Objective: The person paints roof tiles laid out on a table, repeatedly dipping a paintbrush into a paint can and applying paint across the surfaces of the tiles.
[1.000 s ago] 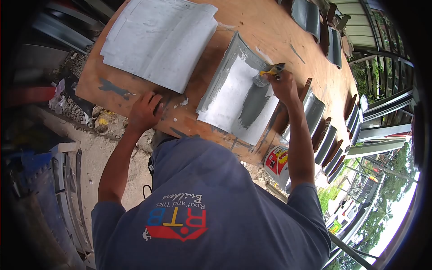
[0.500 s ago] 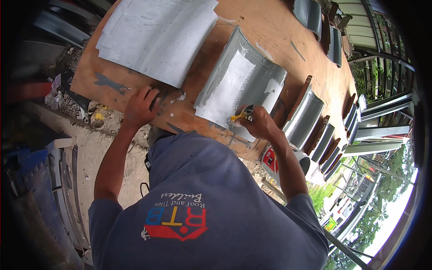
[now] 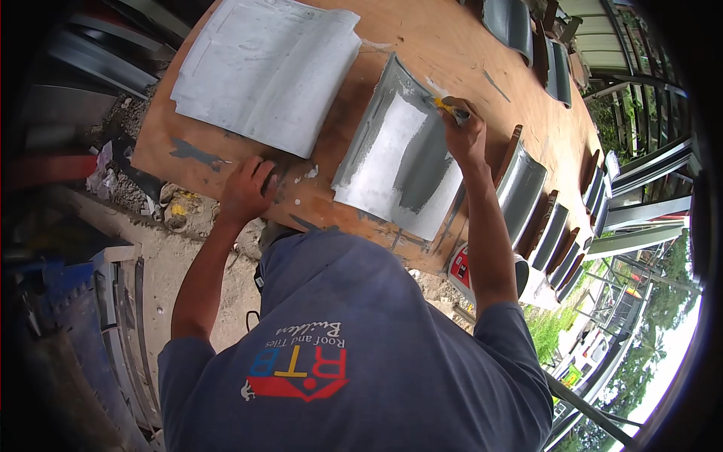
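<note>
A curved roof tile (image 3: 444, 177) lies on the wooden tabletop in front of me, partly coated in grey paint with white patches showing. My right hand (image 3: 467, 135) grips a yellow-handled paintbrush (image 3: 449, 108) at the tile's far right edge; its bristles are mostly hidden. My left hand (image 3: 247, 190) rests on the near edge of the tabletop (image 3: 301, 203), fingers loosely bent and thumb apart, with nothing visible in it. Just beyond that hand sits a larger pale, uncoated tile (image 3: 263, 75).
Several grey-coated tiles stand along the right side, such as one glossy tile (image 3: 520, 188) beside brown wooden strips (image 3: 508, 151). A red and white paint bucket (image 3: 461, 270) is below the table's right edge, partly behind my forearm. More grey tiles (image 3: 506, 29) lie at the far end.
My right hand has carried the brush from the tile's near edge to its far right edge. Grey paint now covers more of the tile's upper right. My left hand stays on the table edge.
</note>
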Available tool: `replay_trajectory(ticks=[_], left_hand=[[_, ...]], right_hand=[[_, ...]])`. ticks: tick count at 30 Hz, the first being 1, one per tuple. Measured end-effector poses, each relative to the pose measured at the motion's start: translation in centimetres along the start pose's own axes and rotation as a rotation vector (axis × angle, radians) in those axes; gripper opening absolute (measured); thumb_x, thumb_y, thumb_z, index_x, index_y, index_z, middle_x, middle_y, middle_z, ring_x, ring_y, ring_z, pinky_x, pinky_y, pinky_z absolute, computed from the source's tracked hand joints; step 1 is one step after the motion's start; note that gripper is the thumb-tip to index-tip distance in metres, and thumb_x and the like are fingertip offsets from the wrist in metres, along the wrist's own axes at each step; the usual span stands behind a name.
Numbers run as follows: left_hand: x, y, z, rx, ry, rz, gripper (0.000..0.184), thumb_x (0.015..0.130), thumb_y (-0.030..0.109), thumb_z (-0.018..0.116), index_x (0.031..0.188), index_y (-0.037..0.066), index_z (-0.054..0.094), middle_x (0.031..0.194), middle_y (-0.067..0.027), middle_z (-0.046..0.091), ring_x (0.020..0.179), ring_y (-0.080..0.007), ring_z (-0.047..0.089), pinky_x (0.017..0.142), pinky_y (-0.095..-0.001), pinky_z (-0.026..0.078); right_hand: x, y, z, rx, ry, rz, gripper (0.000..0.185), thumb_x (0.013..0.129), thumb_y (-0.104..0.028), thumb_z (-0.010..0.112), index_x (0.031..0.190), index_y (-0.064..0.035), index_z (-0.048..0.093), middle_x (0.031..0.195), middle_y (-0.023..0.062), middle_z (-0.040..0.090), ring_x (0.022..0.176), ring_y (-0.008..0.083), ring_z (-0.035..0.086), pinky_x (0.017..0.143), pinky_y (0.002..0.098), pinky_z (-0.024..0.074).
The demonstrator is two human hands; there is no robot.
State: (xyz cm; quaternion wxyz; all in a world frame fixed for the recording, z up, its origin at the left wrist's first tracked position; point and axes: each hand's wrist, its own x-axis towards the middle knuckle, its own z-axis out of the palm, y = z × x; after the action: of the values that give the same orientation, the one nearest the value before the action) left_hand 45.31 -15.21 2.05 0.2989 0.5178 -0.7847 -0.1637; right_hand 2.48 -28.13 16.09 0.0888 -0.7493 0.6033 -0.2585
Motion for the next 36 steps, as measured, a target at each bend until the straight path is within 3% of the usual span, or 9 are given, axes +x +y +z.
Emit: replay_trajectory(ticks=[6,11,14,19,24,27,32,34,36], left_hand=[[-0.2,-0.3,0.3,0.008,0.045,0.027,0.029,0.09,0.017,0.071,0.116,0.005,0.065,0.107,-0.0159,0.06,0.096,-0.038,0.065,0.08,-0.0479,0.056],[-0.3,-0.6,0.7,-0.006,0.031,0.024,0.03,0.09,0.017,0.071,0.117,0.005,0.066,0.108,-0.0165,0.061,0.096,-0.0383,0.065,0.081,-0.0483,0.056],[-0.2,-0.6,0.6,0.006,0.013,0.017,0.03,0.09,0.017,0.071,0.117,0.005,0.066,0.11,-0.0171,0.061,0.097,-0.0386,0.065,0.082,-0.0487,0.056],[-0.1,-0.5,0.4,0.017,0.007,0.029,0.031,0.09,0.017,0.07,0.118,0.005,0.066,0.11,-0.0179,0.061,0.098,-0.0392,0.065,0.083,-0.0492,0.056],[-0.1,-0.2,0.2,0.005,0.008,0.014,0.03,0.09,0.017,0.07,0.117,0.004,0.066,0.109,-0.0172,0.061,0.098,-0.0387,0.065,0.083,-0.0487,0.056],[0.1,0.0,0.0,0.011,0.016,0.022,0.03,0.09,0.018,0.07,0.116,0.005,0.066,0.108,-0.0163,0.061,0.097,-0.0379,0.065,0.082,-0.0479,0.056],[0.1,-0.1,0.1,0.007,0.029,0.022,0.029,0.089,0.017,0.071,0.115,0.005,0.065,0.107,-0.0158,0.06,0.095,-0.0376,0.065,0.08,-0.0472,0.056],[0.0,-0.2,0.2,0.001,0.021,0.02,0.03,0.089,0.017,0.071,0.115,0.005,0.065,0.107,-0.0159,0.06,0.095,-0.0376,0.065,0.08,-0.0472,0.056],[0.1,-0.2,0.1,0.007,0.019,0.024,0.03,0.089,0.017,0.071,0.115,0.005,0.065,0.108,-0.0162,0.06,0.095,-0.0379,0.065,0.08,-0.0479,0.056]], right_hand=[[-8.9,-3.9,-0.5,0.142,-0.197,0.122,0.02,0.088,-0.003,0.078,0.108,-0.0031,0.074,0.104,0.0184,0.073,0.094,0.034,0.073,0.082,0.0394,0.0563],[-14.1,-6.3,-2.3,0.259,-0.557,0.239,0.024,0.086,-0.005,0.081,0.11,-0.0031,0.075,0.103,0.0159,0.076,0.094,0.0258,0.074,0.085,0.0349,0.0575],[-12.8,-6.0,-3.4,0.344,-0.603,0.363,0.027,0.085,-0.008,0.084,0.11,-0.0018,0.075,0.106,0.0124,0.078,0.1,0.0214,0.075,0.092,0.0344,0.0571],[-7.2,-2.5,-2.1,0.218,-0.541,0.454,0.028,0.088,-0.011,0.081,0.113,-0.0022,0.075,0.098,0.0106,0.078,0.09,0.0167,0.072,0.082,0.032,0.0562],[-1.8,2.0,0.4,0.146,0.016,0.239,0.025,0.089,-0.012,0.08,0.111,-0.0021,0.076,0.097,0.0125,0.077,0.089,0.0179,0.072,0.083,0.0319,0.0557],[-0.2,2.7,0.5,0.195,0.126,0.197,0.023,0.088,-0.011,0.08,0.109,-0.002,0.076,0.099,0.0134,0.077,0.092,0.0203,0.073,0.086,0.0331,0.0556],[-3.8,1.4,2.3,0.238,0.133,0.114,0.025,0.086,-0.006,0.08,0.11,-0.0034,0.076,0.104,0.0146,0.076,0.099,0.0249,0.073,0.089,0.0348,0.0553],[-6.1,-0.3,2.6,0.223,0.014,0.066,0.023,0.09,-0.008,0.081,0.111,-0.0024,0.075,0.099,0.0074,0.075,0.088,0.0136,0.069,0.08,0.029,0.0556],[-7.5,-1.5,1.3,0.297,-0.139,0.17,0.024,0.09,-0.009,0.081,0.112,-0.0027,0.075,0.099,0.0066,0.075,0.089,0.0131,0.069,0.08,0.0291,0.0555]])
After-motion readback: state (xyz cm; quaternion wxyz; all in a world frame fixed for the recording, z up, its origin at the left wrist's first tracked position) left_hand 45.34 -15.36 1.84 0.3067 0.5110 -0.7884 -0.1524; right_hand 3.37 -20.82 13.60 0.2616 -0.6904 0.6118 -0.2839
